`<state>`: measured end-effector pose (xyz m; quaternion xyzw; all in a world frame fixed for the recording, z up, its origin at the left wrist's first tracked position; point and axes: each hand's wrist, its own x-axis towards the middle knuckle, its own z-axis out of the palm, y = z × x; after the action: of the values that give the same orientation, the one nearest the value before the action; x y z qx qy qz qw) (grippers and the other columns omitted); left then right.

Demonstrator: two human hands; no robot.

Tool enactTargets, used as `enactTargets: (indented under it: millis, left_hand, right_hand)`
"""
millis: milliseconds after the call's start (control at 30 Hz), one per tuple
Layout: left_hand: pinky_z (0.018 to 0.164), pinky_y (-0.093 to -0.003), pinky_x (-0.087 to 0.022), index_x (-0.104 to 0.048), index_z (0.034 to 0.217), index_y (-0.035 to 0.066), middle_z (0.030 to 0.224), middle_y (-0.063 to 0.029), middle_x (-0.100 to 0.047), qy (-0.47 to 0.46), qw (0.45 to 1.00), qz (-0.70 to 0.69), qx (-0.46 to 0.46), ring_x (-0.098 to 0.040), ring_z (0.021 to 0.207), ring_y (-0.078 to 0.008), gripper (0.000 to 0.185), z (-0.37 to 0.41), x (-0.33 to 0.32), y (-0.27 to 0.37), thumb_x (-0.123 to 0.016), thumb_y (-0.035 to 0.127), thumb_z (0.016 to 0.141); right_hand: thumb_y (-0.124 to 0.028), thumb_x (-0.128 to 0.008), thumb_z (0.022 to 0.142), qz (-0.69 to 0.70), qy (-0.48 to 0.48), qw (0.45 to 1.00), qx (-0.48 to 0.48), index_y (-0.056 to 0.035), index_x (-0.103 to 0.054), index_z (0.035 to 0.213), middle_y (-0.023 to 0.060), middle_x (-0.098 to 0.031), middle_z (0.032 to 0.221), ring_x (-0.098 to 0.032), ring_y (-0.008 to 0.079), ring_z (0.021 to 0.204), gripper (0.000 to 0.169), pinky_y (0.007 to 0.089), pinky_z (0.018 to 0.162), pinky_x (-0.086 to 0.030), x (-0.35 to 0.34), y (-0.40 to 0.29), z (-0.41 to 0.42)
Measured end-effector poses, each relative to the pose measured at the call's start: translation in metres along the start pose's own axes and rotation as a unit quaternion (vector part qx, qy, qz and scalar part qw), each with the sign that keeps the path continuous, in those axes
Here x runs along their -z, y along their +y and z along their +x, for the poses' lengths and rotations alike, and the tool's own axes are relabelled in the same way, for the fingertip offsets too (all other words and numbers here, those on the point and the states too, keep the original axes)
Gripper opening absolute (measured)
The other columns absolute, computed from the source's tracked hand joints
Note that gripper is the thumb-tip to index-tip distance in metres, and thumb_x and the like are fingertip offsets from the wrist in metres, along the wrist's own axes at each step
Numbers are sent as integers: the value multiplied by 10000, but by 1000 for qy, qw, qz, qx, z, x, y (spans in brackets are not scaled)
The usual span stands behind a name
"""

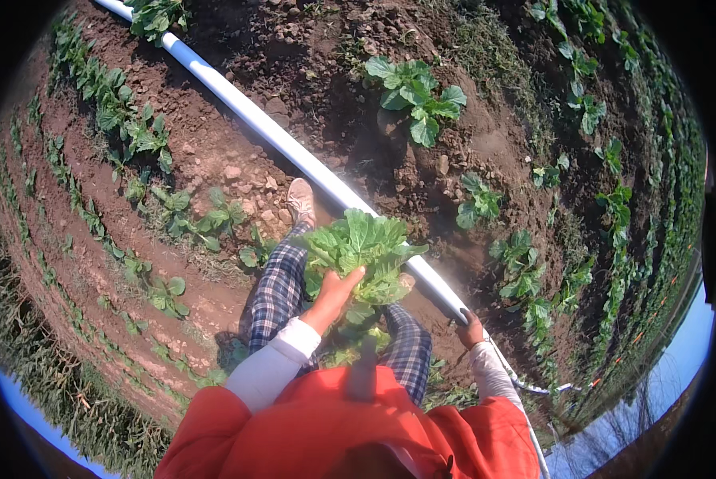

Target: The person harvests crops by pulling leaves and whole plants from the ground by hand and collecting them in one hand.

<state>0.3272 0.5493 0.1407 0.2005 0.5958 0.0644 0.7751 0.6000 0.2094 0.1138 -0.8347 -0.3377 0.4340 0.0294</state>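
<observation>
My left hand point(335, 294) is closed around a bunch of leafy greens point(361, 242), its thumb lying over the pale stems. The broad, light green leaves spread in front of my legs and cover part of a long white pipe point(268, 130). At the right, my right hand point(471, 331) grips that pipe, which slants from the upper left down past my right side. Something dark shows at the fingers of this hand, too small to make out. The pipe looks thinner beyond the grip.
A leafy plant point(419, 96) grows in the brown soil point(483, 141) ahead, with crop rows curving away on both sides. Loose stones point(262, 179) lie near my shoe point(301, 200). Another plant point(154, 18) overlaps the pipe's far stretch. Tall dry vegetation point(94, 401) borders the lower left.
</observation>
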Motion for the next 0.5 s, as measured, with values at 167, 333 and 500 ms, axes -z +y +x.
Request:
enactTargets:
  millis: [167,333,500]
  left_hand:
    - [795,-264,-431,-536,1093,-1,1044,-38,-578,41,996,-85,-7,-550,896,-120,302,19,94,94,-601,131,830]
    - [755,-289,-471,-516,1101,-25,1024,-67,-581,153,967,-203,-17,-575,877,-156,309,52,165,131,-564,152,852]
    - [675,-329,-514,-492,1109,-10,1010,-84,-576,214,936,-281,10,-602,835,-194,317,82,191,166,-547,183,863]
  right_hand:
    - [-25,-541,786,135,-48,990,-9,-3,-550,1066,132,-629,857,-631,208,751,280,300,641,-527,55,-227,143]
    - [-137,-537,854,151,22,986,69,4,-596,987,115,-643,782,-627,146,717,203,257,541,-491,21,-344,342]
    - [-178,-604,790,12,116,978,172,-26,-479,1177,176,-622,955,-622,293,824,434,352,725,-501,11,-463,502]
